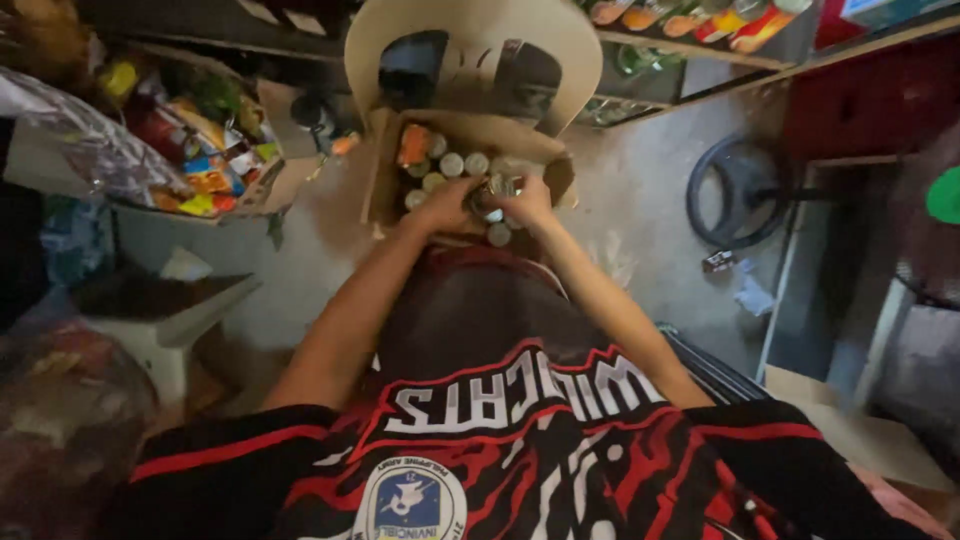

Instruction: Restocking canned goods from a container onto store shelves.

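A small shiny can sits between the person's two hands, held over the near part of an open cardboard box that rests on a beige plastic chair. The left hand is closed around the can's left side and the right hand is closed around its right side, so both hands are together and clamped on the same can; the fingers hide most of it, and its lid alone shows clearly. Inside the box, other cans with pale round tops stand upright in rows close beside one another, and an orange packet lies at the box's far left corner. One more can shows just below the hands at the box's near edge. Both bare forearms reach forward from a black and red jersey with white lettering that fills the bottom of the view. To the left, well apart from the box, a shallow carton holds a heap of colourful snack packets, with crinkled clear plastic wrap beside it. A white stool stands lower left on the grey concrete floor. To the right a black ring-shaped object lies on the floor, and bottles line a shelf at the top right.
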